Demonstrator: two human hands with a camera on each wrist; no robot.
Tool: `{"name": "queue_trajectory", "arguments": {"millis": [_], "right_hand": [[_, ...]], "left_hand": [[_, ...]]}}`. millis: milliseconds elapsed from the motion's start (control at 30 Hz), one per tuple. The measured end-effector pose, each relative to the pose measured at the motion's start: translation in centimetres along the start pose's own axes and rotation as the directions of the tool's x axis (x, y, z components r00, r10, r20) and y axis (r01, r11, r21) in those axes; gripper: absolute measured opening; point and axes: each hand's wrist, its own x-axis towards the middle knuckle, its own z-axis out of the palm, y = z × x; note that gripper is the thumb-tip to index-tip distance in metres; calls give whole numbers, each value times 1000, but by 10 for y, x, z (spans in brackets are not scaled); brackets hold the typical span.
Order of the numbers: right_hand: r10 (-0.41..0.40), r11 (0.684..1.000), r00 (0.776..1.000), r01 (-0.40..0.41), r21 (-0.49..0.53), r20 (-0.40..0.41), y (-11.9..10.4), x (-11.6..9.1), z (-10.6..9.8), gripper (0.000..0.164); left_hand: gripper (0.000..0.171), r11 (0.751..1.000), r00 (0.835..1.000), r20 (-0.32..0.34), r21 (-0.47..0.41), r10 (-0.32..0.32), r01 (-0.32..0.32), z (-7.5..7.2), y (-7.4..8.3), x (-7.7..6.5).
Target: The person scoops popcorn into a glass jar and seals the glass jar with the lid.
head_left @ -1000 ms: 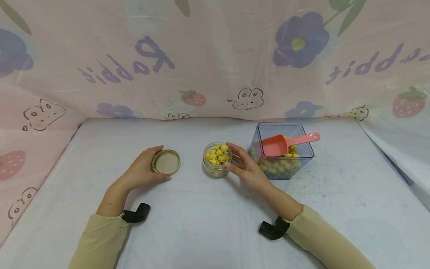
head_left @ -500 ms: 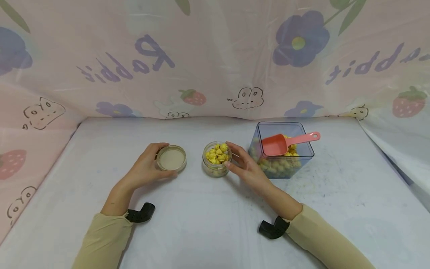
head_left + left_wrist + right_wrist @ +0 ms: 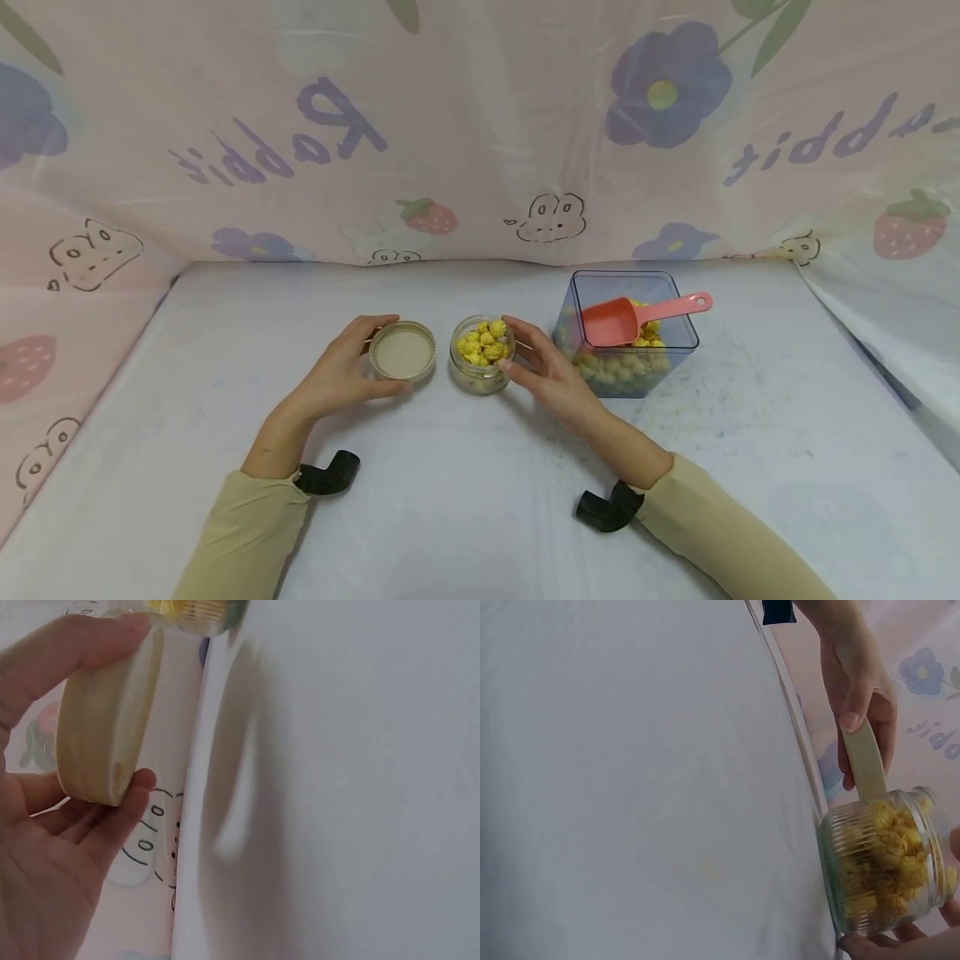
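My left hand [image 3: 341, 375] grips a round beige lid [image 3: 403, 352] by its edge, thumb on the near side and fingers on the far side. In the left wrist view the lid [image 3: 109, 724] is raised off the table and casts a shadow on it. Just right of the lid stands an open glass jar [image 3: 480, 383] filled with yellow popcorn [image 3: 486, 343]. My right hand [image 3: 555, 379] holds the jar from its right side between thumb and fingers. The right wrist view shows the jar's ribbed glass [image 3: 855, 877], with the lid close beside it.
Behind my right hand stands a clear bluish square container [image 3: 626, 375], partly filled with popcorn. A pink scoop [image 3: 613, 323] lies in it, its handle over the right rim. A white cloth covers the table [image 3: 465, 500]; a printed pink curtain [image 3: 480, 125] hangs behind.
My left hand has moved right with the lid, bringing it close to the jar. The right hand and the jar have stayed in place.
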Motion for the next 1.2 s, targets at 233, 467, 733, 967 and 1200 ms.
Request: {"name": "queue_trajectory", "arguments": {"millis": [233, 467, 733, 967, 1200], "right_hand": [[-9, 1000, 1000, 9, -5, 20, 2, 0, -1, 62], [-2, 1000, 1000, 3, -15, 20, 1, 0, 0, 61], [-25, 999, 999, 26, -34, 30, 2, 1, 0, 72], [-35, 999, 999, 36, -37, 22, 4, 2, 1, 81], [-12, 998, 1000, 10, -54, -28, 4, 4, 4, 79]], "left_hand": [[90, 998, 999, -5, -30, 52, -52, 3, 7, 3], [88, 996, 998, -15, -70, 53, -54, 4, 11, 4], [89, 985, 1000, -16, -174, 6, -9, 5, 11, 5], [87, 958, 1000, -1, -286, -23, 22, 6, 10, 6], [85, 926, 1000, 2, -377, -20, 19, 7, 9, 7]]}}
